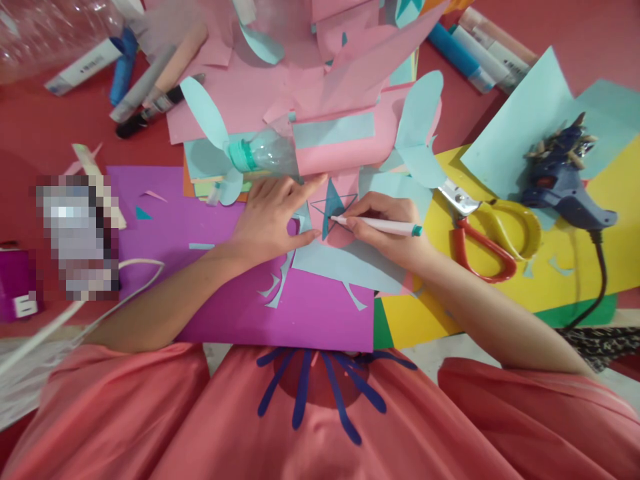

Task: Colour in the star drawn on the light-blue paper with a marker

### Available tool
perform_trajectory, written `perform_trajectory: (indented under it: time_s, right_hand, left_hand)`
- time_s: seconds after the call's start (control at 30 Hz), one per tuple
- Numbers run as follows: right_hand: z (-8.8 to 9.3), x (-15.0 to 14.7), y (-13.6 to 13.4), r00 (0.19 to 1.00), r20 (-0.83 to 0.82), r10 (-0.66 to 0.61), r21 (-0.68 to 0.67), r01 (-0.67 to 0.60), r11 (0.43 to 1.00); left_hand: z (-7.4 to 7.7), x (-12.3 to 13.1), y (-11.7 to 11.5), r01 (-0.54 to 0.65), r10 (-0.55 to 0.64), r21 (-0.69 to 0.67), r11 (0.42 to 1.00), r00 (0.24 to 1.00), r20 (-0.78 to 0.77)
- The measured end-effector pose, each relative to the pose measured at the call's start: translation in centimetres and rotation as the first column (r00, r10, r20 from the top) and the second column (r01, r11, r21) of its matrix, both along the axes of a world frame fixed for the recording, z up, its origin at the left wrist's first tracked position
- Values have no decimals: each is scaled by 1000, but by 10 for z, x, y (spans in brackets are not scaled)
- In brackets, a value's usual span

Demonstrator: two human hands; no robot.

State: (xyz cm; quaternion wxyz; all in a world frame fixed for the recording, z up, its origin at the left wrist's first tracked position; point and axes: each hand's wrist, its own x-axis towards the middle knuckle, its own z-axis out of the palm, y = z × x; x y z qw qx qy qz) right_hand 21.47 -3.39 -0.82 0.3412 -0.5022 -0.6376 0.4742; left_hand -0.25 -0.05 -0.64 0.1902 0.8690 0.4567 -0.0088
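A white marker with a green end is gripped in my right hand, its tip on a star drawing. The star is outlined on a pink paper piece and partly coloured teal. My left hand lies with fingers spread, thumb and index finger at the left side of the pink piece. Light blue paper lies beneath. Just beyond my hands is a plastic bottle wrapped in pink paper, with a green cap and light blue paper blades at its cap end and light blue paper shapes at the other.
Scissors with red and yellow handles and a blue glue gun lie at the right on yellow card. Purple card with paper scraps is under my hands. Several markers lie at the back; a white cable runs at left.
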Motion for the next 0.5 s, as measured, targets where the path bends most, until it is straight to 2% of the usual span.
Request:
perform_trajectory:
  time_s: [0.33, 0.5]
  right_hand:
    - [1, 3, 1, 995, 15, 101, 3, -101, 995]
    - [0, 5, 2, 999, -19, 26, 16, -26, 1000]
  left_hand:
    - [-1, 0, 1, 3, -3, -2, 1000, 1000, -9]
    - [-1, 0, 0, -1, 1, 0, 1000, 1000, 1]
